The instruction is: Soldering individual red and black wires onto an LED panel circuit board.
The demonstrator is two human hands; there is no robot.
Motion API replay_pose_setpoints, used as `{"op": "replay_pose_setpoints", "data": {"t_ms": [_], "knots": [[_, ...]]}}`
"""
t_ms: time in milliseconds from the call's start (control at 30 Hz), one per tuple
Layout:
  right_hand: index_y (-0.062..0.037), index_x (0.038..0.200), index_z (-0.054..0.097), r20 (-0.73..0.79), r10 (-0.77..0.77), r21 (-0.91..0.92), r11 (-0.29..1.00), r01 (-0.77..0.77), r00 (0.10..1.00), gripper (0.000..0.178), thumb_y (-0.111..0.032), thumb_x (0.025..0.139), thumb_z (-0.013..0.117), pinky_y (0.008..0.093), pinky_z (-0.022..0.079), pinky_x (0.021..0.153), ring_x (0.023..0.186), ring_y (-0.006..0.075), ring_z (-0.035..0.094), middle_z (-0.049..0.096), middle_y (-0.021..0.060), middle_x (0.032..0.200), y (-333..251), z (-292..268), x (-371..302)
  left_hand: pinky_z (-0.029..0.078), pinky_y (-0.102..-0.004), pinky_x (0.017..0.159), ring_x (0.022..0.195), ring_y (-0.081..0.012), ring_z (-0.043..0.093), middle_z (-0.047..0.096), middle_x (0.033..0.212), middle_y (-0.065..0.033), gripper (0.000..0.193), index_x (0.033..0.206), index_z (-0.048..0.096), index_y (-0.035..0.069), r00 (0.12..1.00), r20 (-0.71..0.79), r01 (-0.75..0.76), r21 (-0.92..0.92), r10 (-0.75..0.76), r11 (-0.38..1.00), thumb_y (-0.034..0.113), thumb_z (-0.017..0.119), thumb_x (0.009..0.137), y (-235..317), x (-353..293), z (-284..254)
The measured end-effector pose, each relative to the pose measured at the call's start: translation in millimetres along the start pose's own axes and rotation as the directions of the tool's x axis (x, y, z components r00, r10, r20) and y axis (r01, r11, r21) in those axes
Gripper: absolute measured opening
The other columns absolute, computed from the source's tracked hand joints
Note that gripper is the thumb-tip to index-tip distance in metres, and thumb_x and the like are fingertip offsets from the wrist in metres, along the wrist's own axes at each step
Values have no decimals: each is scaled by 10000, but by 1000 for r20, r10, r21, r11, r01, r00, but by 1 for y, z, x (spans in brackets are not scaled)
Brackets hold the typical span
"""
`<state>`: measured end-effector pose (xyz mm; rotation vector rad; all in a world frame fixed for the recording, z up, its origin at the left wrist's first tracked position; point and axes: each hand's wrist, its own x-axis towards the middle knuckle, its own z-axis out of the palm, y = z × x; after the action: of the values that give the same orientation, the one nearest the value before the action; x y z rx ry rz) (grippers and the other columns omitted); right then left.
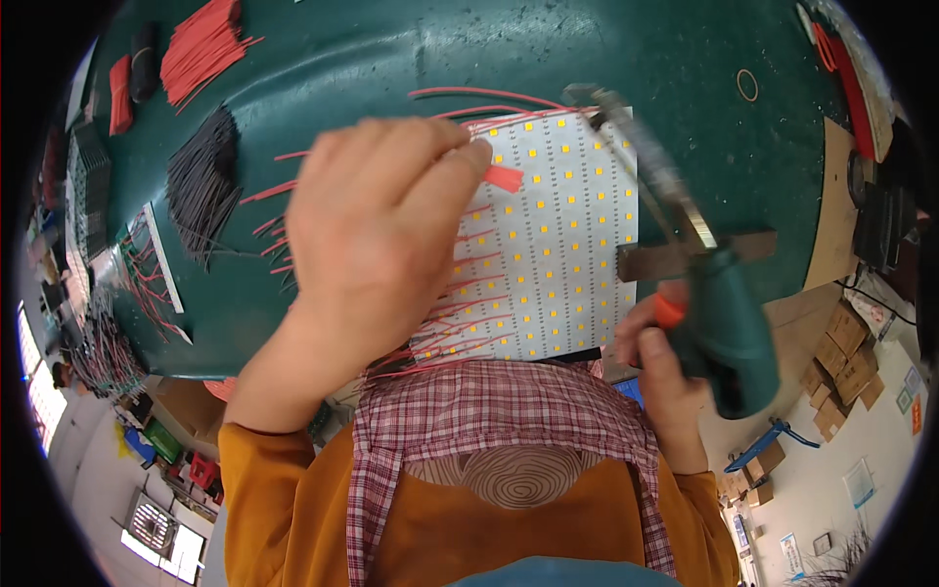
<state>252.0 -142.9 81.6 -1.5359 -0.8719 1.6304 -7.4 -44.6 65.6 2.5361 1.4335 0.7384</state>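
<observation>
White, yellow-chipped rectangular circuit board [577,235]: on dark-green tabletop [704,59]; probably light, stiff, fragile; best held by its edges. Left hand [377,220]: pinching short, flat red strip [505,179] over the board. Right hand [673,370]: wrapped around green, pistol-shaped soldering gun [736,338].

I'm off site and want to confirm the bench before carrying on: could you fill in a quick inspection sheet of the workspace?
Surface: green table, glossy, with small specks.
Job's things: white panel with yellow squares; green tool, metal tip over the panel's upper right corner, contact unclear.
Clutter: red bundle and black bundle at upper left; rubber band at upper right.
Left hand: seems to pinch a red strip above the panel.
Right hand: holds the tool; blurred.
Cables: red wires along the panel's top and left.
Surroundings: cartons at right.
</observation>
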Motion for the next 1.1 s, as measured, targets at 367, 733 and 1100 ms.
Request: {"op": "replay_pose_setpoints", "data": {"t_ms": [367, 733, 1100], "knots": [[-20, 1015, 596, 122, -3, -679, 729, 86, 993, 95, -100, 967, 620, 251, 498, 713, 749, 82, 581, 617, 32, 881, 32, -11, -18, 492, -310, 636, 788, -187, 631, 615, 864, -21, 298, 977, 713, 48, 999, -28, -26, 116, 29, 993, 120, 682, 690, 2, -20, 45], [-48, 1104, 650, 156, -163, -776, 590, 223, 974, 404, -205, 777, 828, 343, 536, 605, 722, 256, 679, 669, 82, 915, 41, -9, -19, 512, -287, 587, 782, -164, 654, 612, 828, -5, 258, 926, 704, 53, 999, 4, -38, 187, 38, 982, 119, 681, 678, 6, -17, 38], [-17, 993, 612, 86, 0, -720, 692, 62, 996, 60, -48, 944, 626, 245, 466, 675, 724, 84, 547, 604, 29, 842, 47, -14, -21, 485, -287, 560, 711, -161, 611, 604, 808, -7, 254, 931, 708, 63, 1000, 4, -25, 200, 24, 980, 92, 689, 678, 8, -13, 39]]}}
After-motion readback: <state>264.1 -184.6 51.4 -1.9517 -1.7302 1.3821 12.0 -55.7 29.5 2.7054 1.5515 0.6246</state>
